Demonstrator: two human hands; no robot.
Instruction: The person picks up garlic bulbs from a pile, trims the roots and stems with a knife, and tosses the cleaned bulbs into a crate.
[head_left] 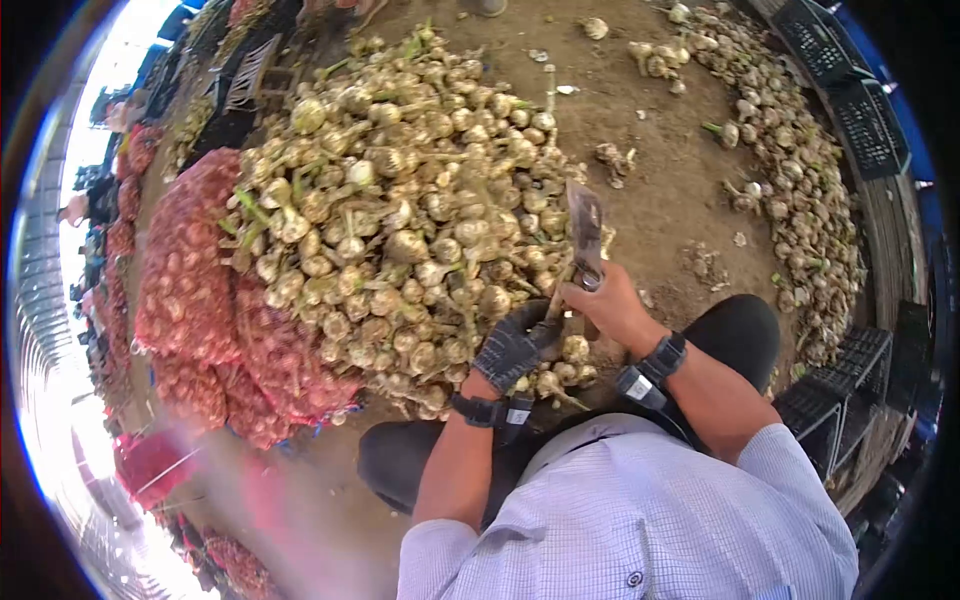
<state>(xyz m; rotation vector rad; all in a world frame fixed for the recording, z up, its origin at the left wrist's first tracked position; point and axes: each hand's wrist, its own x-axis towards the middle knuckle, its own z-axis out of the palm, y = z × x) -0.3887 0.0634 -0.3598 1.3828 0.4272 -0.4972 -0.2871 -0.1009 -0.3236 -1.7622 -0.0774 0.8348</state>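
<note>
My right hand (pixel 612 304), bare, is closed round a cutting tool with a broad metal blade (pixel 586 218) pointing away from me. Its exact kind is hard to make out. Just left of it, my left hand (pixel 515 347) wears a dark grey knitted glove, its fingers curled round a garlic stem (pixel 556 304). The two hands are close together near the blade's base. A large heap of garlic bulbs (pixel 400 210) with stems lies directly beyond my left hand. Below my hands sits a pale garlic bulb (pixel 575 348), with a few more near my lap.
Filled red mesh sacks (pixel 190 270) stand left of the heap. More garlic (pixel 790 190) lies in a long strip at right, beside black plastic crates (pixel 868 128). Another crate (pixel 840 395) stands near my right knee. Loose bulbs (pixel 655 58) lie on the dirt floor (pixel 670 140).
</note>
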